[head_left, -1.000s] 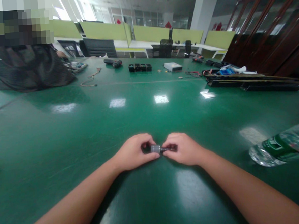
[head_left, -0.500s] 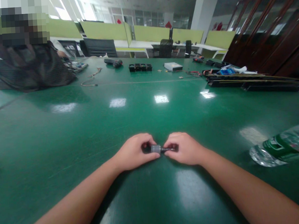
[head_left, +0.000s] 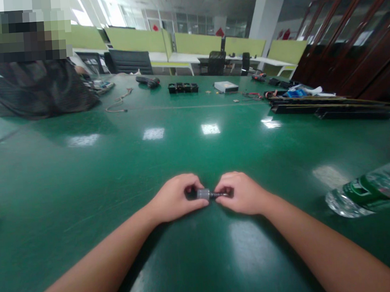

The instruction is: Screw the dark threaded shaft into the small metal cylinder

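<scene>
A small grey cylinder with a dark, thin shaft on its right side lies between my hands, low over the green table. My left hand is closed on the grey cylinder, with thumb and fingers at its left part. On the other side, my right hand pinches the dark shaft, whose far end passes between the fingers and is partly hidden. The two hands are close together without touching.
A clear bottle with a green label lies at the right. Along the far side are a dark bag, a cable, a black block, a silver box and long black strips. A person stands behind the bag.
My right fingers have shifted very slightly on the shaft. The person at the far left has moved a little. My left hand has stayed in place.
</scene>
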A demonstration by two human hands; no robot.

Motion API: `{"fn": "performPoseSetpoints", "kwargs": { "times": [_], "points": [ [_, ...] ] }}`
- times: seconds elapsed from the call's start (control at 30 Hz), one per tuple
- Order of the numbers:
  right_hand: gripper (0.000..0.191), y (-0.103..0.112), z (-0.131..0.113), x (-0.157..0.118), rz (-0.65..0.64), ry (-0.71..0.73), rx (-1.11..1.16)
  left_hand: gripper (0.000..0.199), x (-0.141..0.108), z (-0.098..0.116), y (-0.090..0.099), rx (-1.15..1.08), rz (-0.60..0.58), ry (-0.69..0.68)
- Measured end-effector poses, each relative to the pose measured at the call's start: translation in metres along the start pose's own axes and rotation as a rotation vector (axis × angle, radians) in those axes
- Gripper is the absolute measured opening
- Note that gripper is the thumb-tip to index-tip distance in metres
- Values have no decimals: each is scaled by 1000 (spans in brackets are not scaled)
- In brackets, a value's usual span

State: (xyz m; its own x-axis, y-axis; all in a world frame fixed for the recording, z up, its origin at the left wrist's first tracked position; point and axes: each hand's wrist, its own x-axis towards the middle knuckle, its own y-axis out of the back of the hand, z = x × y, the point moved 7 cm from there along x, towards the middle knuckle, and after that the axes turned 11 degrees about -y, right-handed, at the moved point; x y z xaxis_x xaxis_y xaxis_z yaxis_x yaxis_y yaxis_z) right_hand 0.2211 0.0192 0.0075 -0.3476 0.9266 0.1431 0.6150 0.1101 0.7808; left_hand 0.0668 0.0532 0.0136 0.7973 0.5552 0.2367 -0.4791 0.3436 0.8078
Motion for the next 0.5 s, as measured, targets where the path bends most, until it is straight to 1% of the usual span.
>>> {"fn": "performPoseSetpoints", "kwargs": {
  "times": [0.5],
  "points": [
    [6, 1, 1, 0, -17, 2, -20, 24, 0, -1, 0, -9, -5, 5]
  ]
}}
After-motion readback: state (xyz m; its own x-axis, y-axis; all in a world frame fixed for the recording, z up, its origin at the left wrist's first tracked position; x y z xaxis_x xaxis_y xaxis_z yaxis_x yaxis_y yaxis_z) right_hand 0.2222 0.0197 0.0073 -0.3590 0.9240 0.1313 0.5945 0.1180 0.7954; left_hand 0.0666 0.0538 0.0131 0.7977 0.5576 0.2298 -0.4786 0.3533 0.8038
